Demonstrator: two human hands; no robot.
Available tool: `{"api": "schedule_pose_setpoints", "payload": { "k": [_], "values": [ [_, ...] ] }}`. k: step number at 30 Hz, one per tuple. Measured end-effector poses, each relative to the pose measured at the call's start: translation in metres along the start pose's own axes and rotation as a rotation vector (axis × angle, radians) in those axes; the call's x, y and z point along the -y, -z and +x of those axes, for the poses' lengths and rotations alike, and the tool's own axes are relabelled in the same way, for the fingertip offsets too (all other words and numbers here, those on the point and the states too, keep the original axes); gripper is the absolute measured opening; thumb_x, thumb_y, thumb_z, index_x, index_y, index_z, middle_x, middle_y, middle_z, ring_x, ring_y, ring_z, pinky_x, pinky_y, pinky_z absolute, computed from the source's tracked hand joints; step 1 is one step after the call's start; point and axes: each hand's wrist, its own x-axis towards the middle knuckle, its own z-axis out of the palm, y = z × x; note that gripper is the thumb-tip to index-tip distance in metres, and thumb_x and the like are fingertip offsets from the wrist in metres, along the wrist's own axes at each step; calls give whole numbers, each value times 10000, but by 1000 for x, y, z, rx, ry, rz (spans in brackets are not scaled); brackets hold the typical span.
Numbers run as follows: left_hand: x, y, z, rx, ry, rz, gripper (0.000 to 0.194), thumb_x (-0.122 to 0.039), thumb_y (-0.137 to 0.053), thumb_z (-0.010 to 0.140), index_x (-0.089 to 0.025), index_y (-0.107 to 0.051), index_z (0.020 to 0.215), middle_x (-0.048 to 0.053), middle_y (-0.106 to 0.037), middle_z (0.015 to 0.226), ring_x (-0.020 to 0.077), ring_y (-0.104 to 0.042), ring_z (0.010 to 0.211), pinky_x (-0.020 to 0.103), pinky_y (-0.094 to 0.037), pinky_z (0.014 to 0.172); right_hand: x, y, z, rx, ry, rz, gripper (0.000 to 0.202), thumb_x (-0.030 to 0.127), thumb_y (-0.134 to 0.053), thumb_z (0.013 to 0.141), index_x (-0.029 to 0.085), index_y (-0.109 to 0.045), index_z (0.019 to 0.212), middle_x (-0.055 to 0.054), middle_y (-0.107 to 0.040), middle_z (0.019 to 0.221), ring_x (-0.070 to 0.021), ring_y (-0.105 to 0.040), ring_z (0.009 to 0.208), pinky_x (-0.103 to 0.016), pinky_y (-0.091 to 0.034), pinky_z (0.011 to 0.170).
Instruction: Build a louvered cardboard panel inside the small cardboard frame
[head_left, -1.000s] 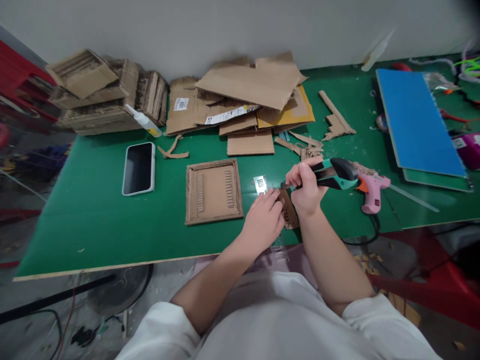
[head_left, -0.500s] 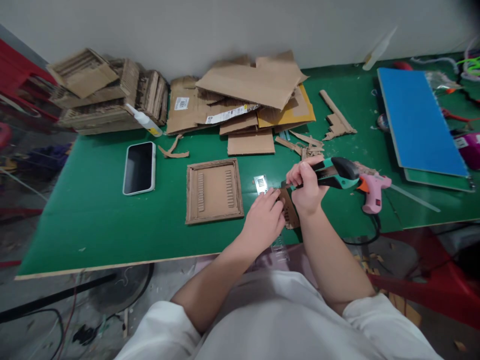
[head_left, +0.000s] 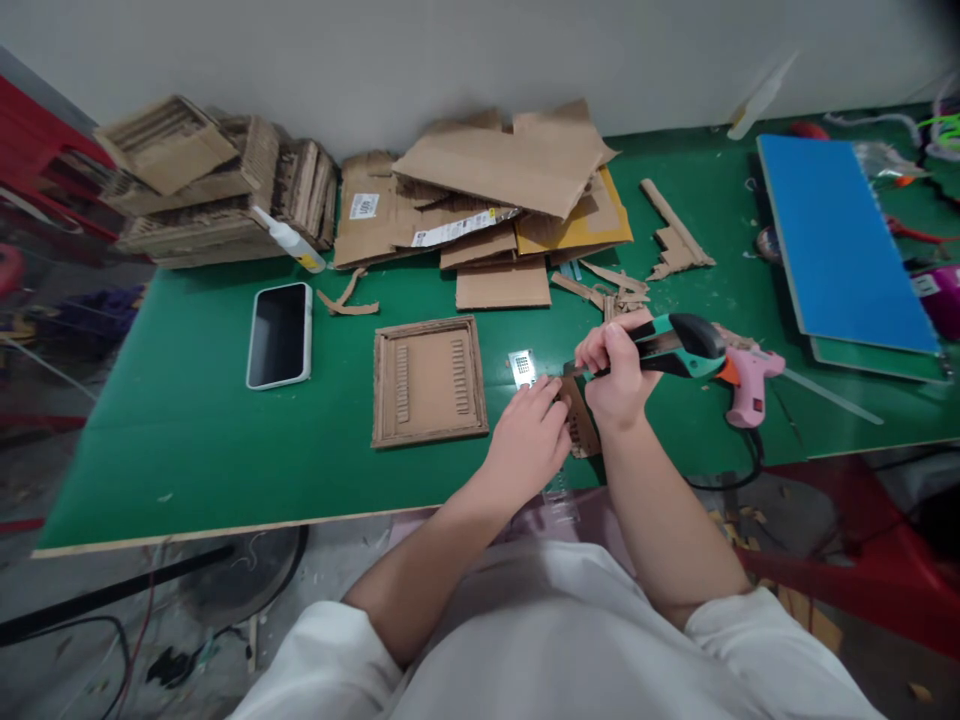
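Observation:
My right hand (head_left: 619, 375) is closed around a green-and-black utility knife (head_left: 684, 345), its blade end toward a small brown cardboard piece (head_left: 579, 415). Flat on the table side of that piece lies my left hand (head_left: 531, 425), fingers stretched out and fingertips at the cardboard's left edge. A shiny rectangular plate with a dark grid (head_left: 521, 367) shows just beyond my left fingers. Below the same hand, a clear ruler-like strip (head_left: 559, 495) sticks out over the table edge. To the left sits a square cardboard tray (head_left: 430, 440) with two ridged strips inside.
A pink glue gun (head_left: 750, 385) lies right of the knife. Cardboard sheets (head_left: 495, 165) and scraps (head_left: 619, 290) are behind my hands. Further left are a phone (head_left: 279, 335), a glue bottle (head_left: 296, 245) and stacked cardboard pieces (head_left: 217, 190). A blue board (head_left: 847, 245) lies at right.
My right hand and the utility knife have shifted very slightly to the right. My left hand stays in place on the table.

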Motion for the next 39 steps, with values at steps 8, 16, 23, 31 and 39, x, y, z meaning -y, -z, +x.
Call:
{"api": "schedule_pose_setpoints", "payload": {
  "k": [8,16,23,31,39],
  "values": [
    [0,0,0,-4,-6,-1,285,-175,-431,836,-95,-540,1087,136,-492,1281,258,-381,1258,424,-316,1062,-2,0,-1,8,-26,-16,184,287,-528,801,206,-429,668,95,-322,453,-57,-373,385,-218,-329,402],
    [0,1,0,-14,-3,-16,287,-182,-419,844,-113,-531,1098,134,-494,1280,260,-386,1257,452,-343,1038,1,-1,0,-9,-10,22,159,277,-526,804,212,-430,694,102,-316,447,-57,-350,375,-212,-328,393],
    [0,1,0,10,6,-29,287,-174,-420,841,-107,-529,1098,141,-486,1286,257,-374,1265,443,-326,1052,0,-1,0,-17,-13,-18,197,320,-532,797,218,-414,677,97,-307,449,-57,-352,373,-214,-327,393],
    [-1,2,1,24,11,-41,278,-173,-421,844,-108,-532,1091,146,-481,1289,254,-361,1274,441,-315,1060,-2,-2,1,-26,-22,-46,215,353,-534,794,219,-412,677,99,-296,447,-56,-350,372,-211,-331,393],
    [-1,3,1,32,5,-31,283,-177,-418,844,-98,-531,1092,146,-482,1290,258,-362,1272,441,-309,1064,-3,-3,3,-20,-52,-26,221,364,-557,775,218,-426,674,100,-295,451,-50,-341,370,-201,-327,384]
  ]
}}
